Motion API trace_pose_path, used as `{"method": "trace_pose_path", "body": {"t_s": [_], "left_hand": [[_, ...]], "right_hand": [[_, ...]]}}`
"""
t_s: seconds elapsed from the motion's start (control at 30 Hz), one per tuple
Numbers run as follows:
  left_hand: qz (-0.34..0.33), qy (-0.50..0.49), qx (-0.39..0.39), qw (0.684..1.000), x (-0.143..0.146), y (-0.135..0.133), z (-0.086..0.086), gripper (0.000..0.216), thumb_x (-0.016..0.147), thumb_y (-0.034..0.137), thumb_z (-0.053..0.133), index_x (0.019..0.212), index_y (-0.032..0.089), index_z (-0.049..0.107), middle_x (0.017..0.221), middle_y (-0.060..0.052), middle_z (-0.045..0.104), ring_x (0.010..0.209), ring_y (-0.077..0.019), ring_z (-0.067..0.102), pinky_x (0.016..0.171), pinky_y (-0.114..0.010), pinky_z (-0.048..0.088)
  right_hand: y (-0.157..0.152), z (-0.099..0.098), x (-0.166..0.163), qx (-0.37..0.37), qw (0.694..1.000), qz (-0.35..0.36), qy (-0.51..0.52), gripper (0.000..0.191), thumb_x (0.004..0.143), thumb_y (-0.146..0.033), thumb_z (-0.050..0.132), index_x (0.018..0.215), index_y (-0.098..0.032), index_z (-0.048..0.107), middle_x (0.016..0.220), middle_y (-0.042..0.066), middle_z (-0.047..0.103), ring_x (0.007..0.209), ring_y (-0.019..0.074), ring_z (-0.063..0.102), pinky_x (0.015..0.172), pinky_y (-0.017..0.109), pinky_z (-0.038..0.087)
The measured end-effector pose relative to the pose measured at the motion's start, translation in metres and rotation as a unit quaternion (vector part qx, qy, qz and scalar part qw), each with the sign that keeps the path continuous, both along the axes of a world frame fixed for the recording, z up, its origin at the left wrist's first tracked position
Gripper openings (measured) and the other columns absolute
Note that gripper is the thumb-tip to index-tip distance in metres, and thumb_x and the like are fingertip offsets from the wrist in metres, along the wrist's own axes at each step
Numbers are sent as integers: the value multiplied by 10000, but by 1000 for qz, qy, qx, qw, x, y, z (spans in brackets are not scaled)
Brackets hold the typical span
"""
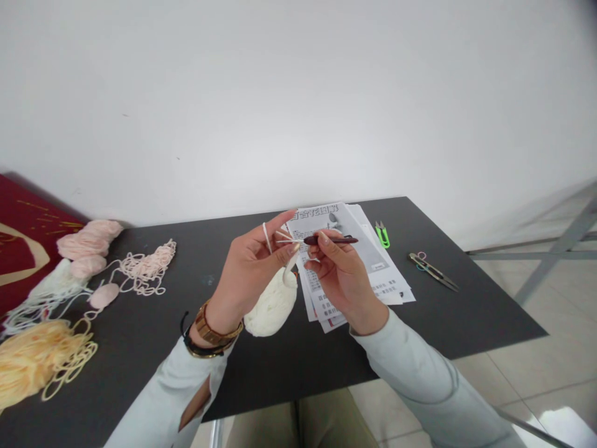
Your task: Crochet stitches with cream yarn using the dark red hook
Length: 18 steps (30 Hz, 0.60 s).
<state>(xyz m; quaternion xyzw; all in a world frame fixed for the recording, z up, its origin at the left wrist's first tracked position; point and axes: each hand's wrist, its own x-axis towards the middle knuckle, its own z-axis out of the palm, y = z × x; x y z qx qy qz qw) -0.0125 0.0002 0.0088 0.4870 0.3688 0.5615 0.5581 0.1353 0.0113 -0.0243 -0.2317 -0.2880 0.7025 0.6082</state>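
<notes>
My right hand [342, 274] grips a crochet hook [332, 240] by its dark brown handle, with the thin metal shaft pointing left. Strands of white yarn [267, 238] loop round a finger of my left hand [254, 264] and run to the hook. The left thumb and a finger pinch the yarn near the hook's tip, while the index finger stretches out to the upper right. Exactly how the yarn sits on the tip is too small to tell. Below my hands a cream-white ball of yarn [271, 306] lies on the table, partly hidden by the left hand.
Printed sheets [392, 283] lie under and behind my right hand. Green thread snips [382, 234] and metal snips [433, 272] lie to the right on the dark table [485, 305]. Pink yarn [88, 239] and yellow yarn [32, 361] sit at left, beside a red bag [28, 230].
</notes>
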Motion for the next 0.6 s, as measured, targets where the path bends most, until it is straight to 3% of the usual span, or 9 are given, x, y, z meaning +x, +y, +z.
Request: {"method": "trace_pose_path", "body": {"t_s": [0.17, 0.33, 0.6], "left_hand": [[-4, -27, 4, 1000, 3, -1, -2, 586, 703, 163, 821, 1259, 272, 674, 743, 30, 639, 674, -89, 555, 630, -204, 473], [-3, -15, 24, 1000, 2, -3, -4, 758, 741, 104, 778, 1410, 357, 528, 705, 48, 533, 636, -88, 447, 571, -191, 416], [7, 13, 59, 998, 0, -6, -1, 744, 759, 100, 755, 1425, 332, 517, 775, 19, 622, 677, -112, 495, 626, -232, 451]], "right_hand": [[-1, -1, -2, 4, 1000, 2, -9, 153, 718, -294, 825, 830, -231, 741, 662, -50, 715, 592, 70, 663, 550, 143, 601], [-1, -1, -2, -3, 1000, -8, -6, 154, 698, -288, 836, 804, -226, 744, 666, -43, 734, 592, 75, 683, 562, 150, 608], [-1, 2, 2, 14, 1000, -7, -9, 144, 710, -289, 835, 811, -240, 745, 692, -42, 754, 616, 84, 704, 563, 152, 616]]}}
